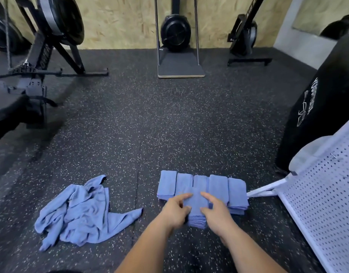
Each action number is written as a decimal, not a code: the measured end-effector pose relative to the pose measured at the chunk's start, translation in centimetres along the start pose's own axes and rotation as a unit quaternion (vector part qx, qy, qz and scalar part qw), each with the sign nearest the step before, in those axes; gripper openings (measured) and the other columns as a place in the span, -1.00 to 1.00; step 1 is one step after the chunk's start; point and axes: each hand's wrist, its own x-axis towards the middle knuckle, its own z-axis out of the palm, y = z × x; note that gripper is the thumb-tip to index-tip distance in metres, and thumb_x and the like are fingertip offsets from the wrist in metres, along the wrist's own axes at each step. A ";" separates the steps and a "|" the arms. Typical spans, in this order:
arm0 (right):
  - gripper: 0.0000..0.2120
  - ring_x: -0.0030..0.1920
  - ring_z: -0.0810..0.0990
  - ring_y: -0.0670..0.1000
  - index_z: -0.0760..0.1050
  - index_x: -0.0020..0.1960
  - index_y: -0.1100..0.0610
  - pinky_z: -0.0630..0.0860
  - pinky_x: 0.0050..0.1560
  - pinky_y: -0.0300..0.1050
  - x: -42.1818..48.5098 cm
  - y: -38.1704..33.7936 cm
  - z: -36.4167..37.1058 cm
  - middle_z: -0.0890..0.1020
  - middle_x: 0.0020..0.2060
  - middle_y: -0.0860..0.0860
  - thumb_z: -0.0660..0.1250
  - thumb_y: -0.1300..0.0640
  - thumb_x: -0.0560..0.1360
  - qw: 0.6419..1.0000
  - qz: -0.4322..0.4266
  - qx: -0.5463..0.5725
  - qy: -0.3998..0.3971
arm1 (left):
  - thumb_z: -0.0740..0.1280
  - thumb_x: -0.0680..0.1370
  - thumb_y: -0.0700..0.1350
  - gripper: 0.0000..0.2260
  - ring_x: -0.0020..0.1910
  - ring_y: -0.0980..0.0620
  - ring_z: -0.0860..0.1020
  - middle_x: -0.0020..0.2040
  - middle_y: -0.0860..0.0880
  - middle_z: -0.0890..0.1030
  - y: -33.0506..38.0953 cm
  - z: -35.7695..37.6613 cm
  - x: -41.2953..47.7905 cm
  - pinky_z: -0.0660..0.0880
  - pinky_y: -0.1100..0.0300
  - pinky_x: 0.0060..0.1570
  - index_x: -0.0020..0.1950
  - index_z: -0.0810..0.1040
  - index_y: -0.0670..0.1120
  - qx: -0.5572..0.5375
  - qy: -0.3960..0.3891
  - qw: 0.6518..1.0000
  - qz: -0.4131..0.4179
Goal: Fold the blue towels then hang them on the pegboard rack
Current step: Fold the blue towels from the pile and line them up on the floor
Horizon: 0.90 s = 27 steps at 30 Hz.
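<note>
On the speckled floor (150, 134), folded blue towels (219, 186) lay in a row just beside the foot of the pegboard rack (323, 194). The left hand (176, 210) and right hand (217, 211) pinched the middle towel (197, 203) from either side. A heap of crumpled towels (81, 211) lay to the left.

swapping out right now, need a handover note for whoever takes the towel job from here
Left hand and right hand: both grip the middle towel of the folded row, one on each side.
Folded row: five blue towels side by side on the floor, just left of the rack.
Pile: crumpled, unfolded towels on the floor, left of the row.
Done: five folded.
Left: fold the pile, then hang everything; no towel shows on the visible part of the rack.
</note>
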 end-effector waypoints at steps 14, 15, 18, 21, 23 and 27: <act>-0.46 0.23 0.51 -0.07 0.30 0.62 -0.21 0.34 0.18 -0.19 9.5 3.4 0.2 0.41 0.43 -0.04 0.29 0.09 0.69 0.996 -0.021 -0.085 0.023 | 0.26 0.69 -0.24 -0.51 -0.20 -0.02 0.49 0.45 0.06 0.47 -0.6 0.9 9.8 0.53 0.17 -0.17 0.48 0.50 0.27 -0.009 0.018 1.000 -0.006; -0.47 0.12 0.52 -0.09 0.31 0.61 -0.21 0.36 0.13 -0.18 10.2 3.4 0.2 0.42 0.41 -0.04 0.29 0.07 0.69 0.995 -0.021 -0.092 0.028 | 0.24 0.69 -0.25 -0.50 -0.23 -0.02 0.48 0.45 0.05 0.46 -0.5 0.9 10.6 0.50 0.21 -0.24 0.50 0.48 0.25 0.001 0.021 1.000 -0.006; -0.48 0.12 0.53 -0.05 0.33 0.61 -0.16 0.40 0.17 -0.14 12.4 3.5 0.4 0.42 0.43 -0.02 0.28 0.06 0.68 0.991 -0.022 -0.121 0.043 | 0.22 0.69 -0.29 -0.50 -0.22 -0.01 0.48 0.40 0.02 0.50 -0.6 1.0 13.1 0.48 0.25 -0.28 0.49 0.49 0.21 0.001 0.019 1.000 -0.003; -0.48 0.11 0.56 0.00 0.34 0.62 -0.11 0.44 0.25 -0.10 14.3 3.9 0.7 0.39 0.45 0.01 0.27 0.07 0.68 0.987 -0.013 -0.151 0.059 | 0.21 0.69 -0.28 -0.50 -0.17 -0.02 0.52 0.32 0.06 0.53 -0.9 1.5 15.0 0.53 0.14 -0.15 0.45 0.49 0.28 -0.007 0.020 1.000 -0.008; -0.48 0.12 0.59 0.05 0.34 0.62 -0.10 0.49 0.26 -0.05 15.4 4.5 1.0 0.37 0.45 0.02 0.28 0.07 0.67 0.983 -0.002 -0.168 0.068 | 0.20 0.69 -0.28 -0.49 -0.27 0.01 0.49 0.37 0.07 0.50 -1.4 1.9 16.3 0.50 0.17 -0.23 0.46 0.49 0.28 -0.001 0.016 1.000 -0.007; -0.46 0.27 0.53 0.10 0.35 0.60 -0.14 0.54 0.28 0.08 16.8 6.3 1.5 0.34 0.37 -0.01 0.30 0.03 0.64 0.971 0.019 -0.221 0.085 | 0.21 0.68 -0.27 -0.49 -0.30 0.05 0.50 0.29 0.00 0.54 -2.5 2.9 18.3 0.53 0.16 -0.28 0.52 0.44 0.22 0.070 0.016 0.997 0.008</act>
